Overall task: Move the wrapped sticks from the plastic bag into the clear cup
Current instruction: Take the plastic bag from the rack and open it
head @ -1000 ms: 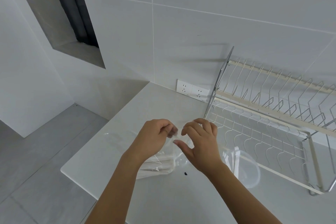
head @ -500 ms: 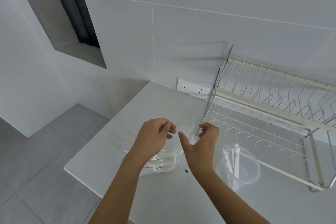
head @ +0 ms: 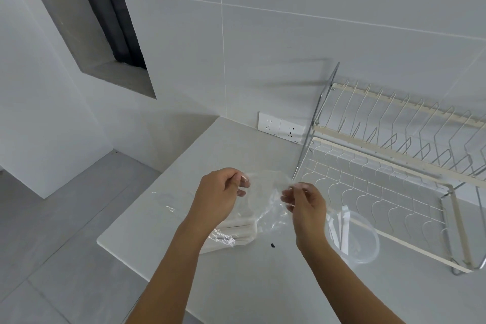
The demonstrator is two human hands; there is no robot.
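Observation:
A clear plastic bag (head: 265, 208) lies on the white counter (head: 236, 284), its mouth lifted and stretched between my two hands. My left hand (head: 219, 194) pinches the bag's left edge; my right hand (head: 306, 204) pinches its right edge. Several white wrapped sticks (head: 240, 230) lie bundled in the bag's lower part, partly hidden by my left wrist. To the right, behind my right forearm, stands the clear cup (head: 360, 239) with a few wrapped sticks (head: 343, 229) leaning inside it.
A wire dish rack (head: 389, 166) fills the counter's right side, close behind the cup. A double wall socket (head: 281, 127) sits at the counter's back. The counter's left edge (head: 147, 189) drops to a grey floor. A small dark speck (head: 272, 245) lies by the bag.
My hands have moved apart, pulling the bag's mouth wider. The right hand shifted right toward the cup, which now shows more.

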